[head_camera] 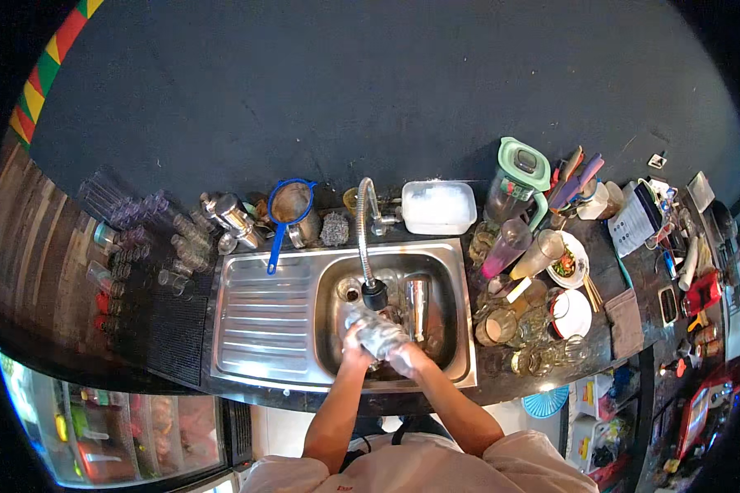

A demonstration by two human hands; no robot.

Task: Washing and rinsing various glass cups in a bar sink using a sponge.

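Both of my hands hold one clear drinking glass [379, 334] tilted over the basin of a stainless steel sink [462, 296]. My left hand [356, 346] grips its left end, and my right hand [409, 358] is at its right end. Just above the glass hangs the black head of a flexible metal tap [375, 294]. Inside the basin, a steel cup [417, 302] lies to the right and a small glass [349, 289] is at the upper left. More glassware beneath my hands is partly hidden.
Used glasses [499, 325], a green-lidded pitcher [518, 179] and bowls [572, 313] crowd the right counter. Behind the sink are a blue-rimmed strainer [291, 202], a steel scourer [335, 228] and a white plastic tub [439, 208]. Glasses [176, 280] stand left beside a black mat [176, 339].
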